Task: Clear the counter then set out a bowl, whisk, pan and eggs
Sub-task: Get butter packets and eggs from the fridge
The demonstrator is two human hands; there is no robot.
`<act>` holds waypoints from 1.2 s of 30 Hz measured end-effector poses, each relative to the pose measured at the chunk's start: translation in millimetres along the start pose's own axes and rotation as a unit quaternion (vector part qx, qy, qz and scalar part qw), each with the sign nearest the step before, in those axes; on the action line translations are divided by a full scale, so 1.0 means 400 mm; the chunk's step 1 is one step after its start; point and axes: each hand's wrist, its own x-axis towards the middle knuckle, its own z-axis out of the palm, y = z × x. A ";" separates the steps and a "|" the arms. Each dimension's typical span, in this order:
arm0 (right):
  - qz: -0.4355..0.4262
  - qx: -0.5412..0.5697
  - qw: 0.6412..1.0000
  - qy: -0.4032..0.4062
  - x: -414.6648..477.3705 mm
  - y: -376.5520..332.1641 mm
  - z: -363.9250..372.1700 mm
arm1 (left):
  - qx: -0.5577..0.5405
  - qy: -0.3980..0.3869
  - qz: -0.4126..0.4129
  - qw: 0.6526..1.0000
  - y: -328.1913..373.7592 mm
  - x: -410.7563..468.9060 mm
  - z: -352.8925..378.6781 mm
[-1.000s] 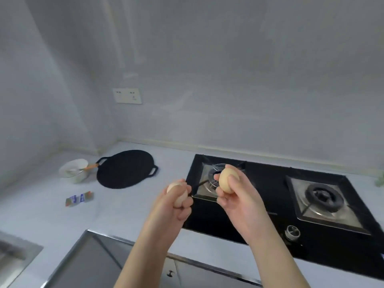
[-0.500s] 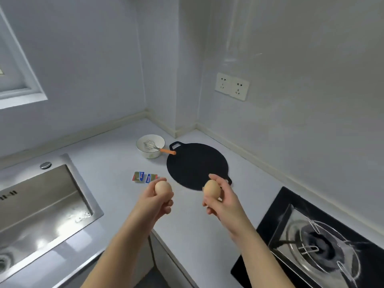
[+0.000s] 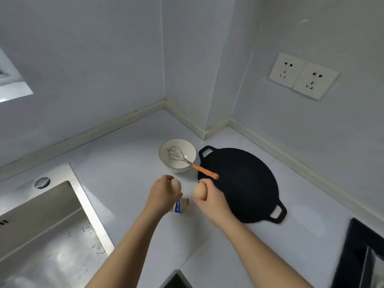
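in the head view, the left hand (image 3: 164, 196) was curled round the left egg (image 3: 176, 186), fingers closed over it from above. the right hand (image 3: 212, 201) pinched the right egg (image 3: 200, 190) between thumb and fingertips. both eggs hung above the counter (image 3: 124, 163), close together, just short of the bowl (image 3: 176, 169) and beside the pan (image 3: 239, 183). the whisk (image 3: 178, 154) lay in the bowl, its orange handle jutting over the rim and across the pan's edge. a small packet (image 3: 181, 205) lay on the counter directly beneath the hands.

the likeliest trouble, to my eye, was rolling: an egg set on that smooth flat top with nothing to stop it could wander toward the sink (image 3: 41, 225) or off the front edge. setting one down on the packet would leave it unsteady. the two shells sat near enough to knock and crack. a reach further forward might catch the whisk handle and tip the bowl. too firm a squeeze would break a shell.
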 end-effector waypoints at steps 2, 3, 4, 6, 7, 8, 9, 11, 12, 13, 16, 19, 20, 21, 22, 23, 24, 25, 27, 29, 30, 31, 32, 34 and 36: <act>-0.003 -0.035 0.999 0.006 0.058 -0.001 0.023 | 0.032 -0.023 0.004 0.999 -0.021 0.068 0.018; -0.007 -0.047 0.999 0.007 0.079 -0.002 0.031 | 0.040 -0.031 0.006 0.999 -0.027 0.089 0.025; -0.011 -0.059 0.998 0.008 0.102 0.000 0.038 | 0.048 -0.037 0.005 0.998 -0.032 0.107 0.031; -0.010 -0.088 0.996 0.003 0.149 -0.001 0.050 | 0.063 -0.054 0.005 0.997 -0.044 0.145 0.043; -0.015 -0.107 0.994 0.000 0.158 -0.002 0.050 | 0.066 -0.059 0.012 0.996 -0.047 0.149 0.046; -0.015 -0.125 0.992 -0.002 0.173 0.001 0.054 | 0.067 -0.067 0.019 0.995 -0.053 0.162 0.053; -0.013 -0.143 0.990 -0.006 0.181 0.003 0.056 | 0.066 -0.071 0.025 0.995 -0.055 0.168 0.056; -0.008 -0.174 0.985 -0.013 0.195 0.003 0.060 | 0.065 -0.078 0.028 0.994 -0.058 0.181 0.062; -0.004 -0.184 0.983 -0.016 0.201 0.004 0.062 | 0.064 -0.080 0.026 0.994 -0.060 0.186 0.065; -0.002 -0.191 0.981 -0.019 0.201 0.006 0.063 | 0.062 -0.081 0.026 0.994 -0.059 0.183 0.067; 0.003 -0.191 0.981 -0.020 0.210 0.009 0.066 | 0.054 -0.082 0.028 0.995 -0.062 0.185 0.074; 0.008 -0.190 0.982 -0.021 0.209 0.011 0.065 | 0.044 -0.081 0.031 0.995 -0.068 0.187 0.081; 0.006 -0.189 0.982 -0.020 0.208 0.011 0.065 | 0.042 -0.079 0.033 0.995 -0.070 0.186 0.082; 0.002 -0.188 0.982 -0.021 0.205 0.011 0.066 | 0.040 -0.078 0.035 0.996 -0.073 0.188 0.083; -0.003 -0.186 0.982 -0.020 0.200 0.012 0.065 | 0.040 -0.076 0.040 0.995 -0.075 0.187 0.085; -0.010 -0.182 0.983 -0.018 0.197 0.012 0.066 | 0.039 -0.072 0.042 0.996 -0.079 0.188 0.084; -0.013 -0.174 0.985 -0.013 0.190 0.013 0.063 | 0.037 -0.068 0.044 0.996 -0.081 0.185 0.083; -0.015 -0.166 0.986 -0.010 0.182 0.013 0.057 | 0.035 -0.064 0.043 0.996 -0.084 0.185 0.082; -0.014 -0.149 0.989 -0.013 0.162 0.016 0.042 | 0.057 -0.054 0.039 0.996 -0.090 0.179 0.077; 0.003 -0.134 0.991 -0.012 0.128 0.020 0.020 | 0.107 -0.030 0.040 0.993 -0.091 0.166 0.070; 0.015 -0.128 0.992 -0.008 0.108 0.022 0.010 | 0.124 -0.013 0.038 0.992 -0.092 0.156 0.068; 0.025 -0.125 0.992 -0.001 0.088 0.027 0.002 | 0.130 0.000 0.032 0.991 -0.093 0.146 0.066; 0.032 -0.123 0.992 0.009 0.066 0.033 -0.005 | 0.130 0.015 0.030 0.991 -0.094 0.133 0.064; 0.036 -0.116 0.992 0.032 0.011 0.051 -0.023 | 0.118 0.032 0.036 0.992 -0.087 0.095 0.066; 0.041 -0.092 0.994 0.051 -0.044 0.070 -0.037 | 0.091 0.042 0.044 0.994 -0.077 0.052 0.071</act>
